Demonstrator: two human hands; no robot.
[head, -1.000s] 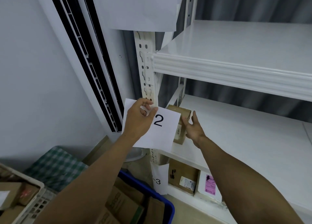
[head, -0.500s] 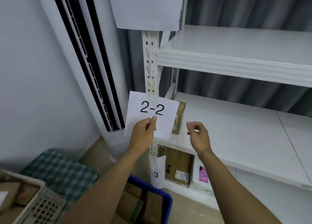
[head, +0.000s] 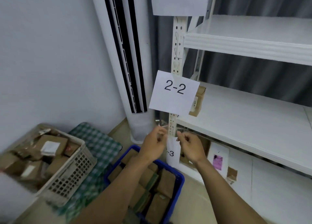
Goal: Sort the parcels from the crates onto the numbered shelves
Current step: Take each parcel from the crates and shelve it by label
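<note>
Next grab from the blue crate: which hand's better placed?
Probably left: the left hand hovers above the far rim of the blue crate; the right hand is past its right edge, toward the shelf.

Brown cardboard parcel [head: 198, 102] stands upright at the front left corner of the middle shelf [head: 244, 122], half hidden behind a white sheet marked 2-2 [head: 174, 93] on the post. On the bottom shelf [head: 263, 176], near its left end, are a white parcel with a pink label [head: 217, 161] and, just beside it, a small brown parcel [head: 232, 174]. A tag ending -3 [head: 172, 153] hangs at that corner. The blue crate [head: 179, 181] on the floor is packed with brown parcels [head: 164, 181]. The pale slotted crate [head: 70, 178] is heaped with boxes [head: 52, 144], blurred.
</note>
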